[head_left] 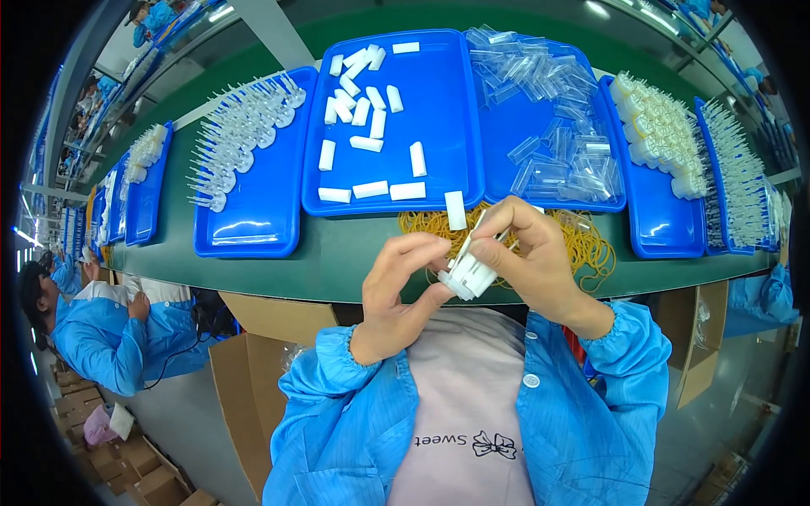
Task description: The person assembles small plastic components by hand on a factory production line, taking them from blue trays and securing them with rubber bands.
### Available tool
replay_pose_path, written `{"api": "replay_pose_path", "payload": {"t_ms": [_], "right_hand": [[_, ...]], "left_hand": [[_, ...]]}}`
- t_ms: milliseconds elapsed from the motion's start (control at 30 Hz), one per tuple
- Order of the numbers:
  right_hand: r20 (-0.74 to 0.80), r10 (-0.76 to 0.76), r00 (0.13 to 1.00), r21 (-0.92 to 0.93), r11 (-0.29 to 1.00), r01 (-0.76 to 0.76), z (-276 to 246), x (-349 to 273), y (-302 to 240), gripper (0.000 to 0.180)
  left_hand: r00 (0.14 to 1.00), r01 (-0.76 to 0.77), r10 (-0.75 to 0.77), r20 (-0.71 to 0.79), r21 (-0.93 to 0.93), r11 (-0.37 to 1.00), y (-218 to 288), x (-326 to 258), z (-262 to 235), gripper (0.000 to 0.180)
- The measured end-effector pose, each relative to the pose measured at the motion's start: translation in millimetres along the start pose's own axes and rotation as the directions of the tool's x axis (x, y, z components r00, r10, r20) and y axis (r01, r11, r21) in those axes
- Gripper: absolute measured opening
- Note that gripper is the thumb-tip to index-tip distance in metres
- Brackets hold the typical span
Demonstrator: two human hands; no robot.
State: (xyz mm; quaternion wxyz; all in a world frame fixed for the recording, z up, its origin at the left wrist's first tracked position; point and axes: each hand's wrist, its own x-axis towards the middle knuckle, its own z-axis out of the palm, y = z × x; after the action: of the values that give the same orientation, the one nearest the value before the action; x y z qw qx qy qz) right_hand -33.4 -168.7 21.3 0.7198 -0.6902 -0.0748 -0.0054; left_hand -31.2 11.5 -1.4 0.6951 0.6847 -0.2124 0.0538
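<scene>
In front of my chest, a small white plastic part (470, 275) with a rounded base is held between both hands. My right hand (540, 261) pinches its upper end with thumb and index finger. My left hand (403, 291) is curled around its other side, thumb against the base and index finger bent above it. Fingers hide much of the part, so its exact kind is unclear. Just beyond the hands, a white rectangular sleeve (456, 211) lies by the tray edge. Yellow rubber bands (591, 253) are heaped on the green table beneath and behind my right hand.
One blue tray (447, 126) holds scattered white sleeves; another (498, 198) holds clear plastic covers (582, 160). Side trays carry clear-stemmed white pieces (245, 126) and clustered white parts (658, 126). Cardboard boxes (253, 396) flank me. A person in blue (126, 329) sits at left.
</scene>
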Motion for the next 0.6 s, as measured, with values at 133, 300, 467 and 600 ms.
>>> {"api": "replay_pose_path", "payload": {"t_ms": [133, 300, 467, 600], "right_hand": [[0.046, -0.032, 0.998, -0.125, 0.991, 0.037, -12, 3, -3, 0.008], [0.08, -0.198, 0.977, -0.662, 0.722, 0.2, -56, 32, -21, 0.02], [0.205, -0.059, 0.977, -0.916, 0.34, 0.213, -73, 22, -3, 0.022], [0.204, -0.046, 0.978, -0.945, 0.251, 0.209, -70, 17, 8, 0.022]], "left_hand": [[0.968, -0.093, 0.063, 0.243, 0.113, 0.989, -13, -1, -14, 0.028], [0.987, 0.141, -0.132, 0.091, -0.105, 0.984, -14, -2, -17, 0.021], [0.986, 0.159, -0.155, 0.059, -0.074, 0.984, -12, -1, -15, 0.019], [0.986, 0.154, -0.15, 0.076, -0.043, 0.987, -10, 0, -14, 0.017]]}}
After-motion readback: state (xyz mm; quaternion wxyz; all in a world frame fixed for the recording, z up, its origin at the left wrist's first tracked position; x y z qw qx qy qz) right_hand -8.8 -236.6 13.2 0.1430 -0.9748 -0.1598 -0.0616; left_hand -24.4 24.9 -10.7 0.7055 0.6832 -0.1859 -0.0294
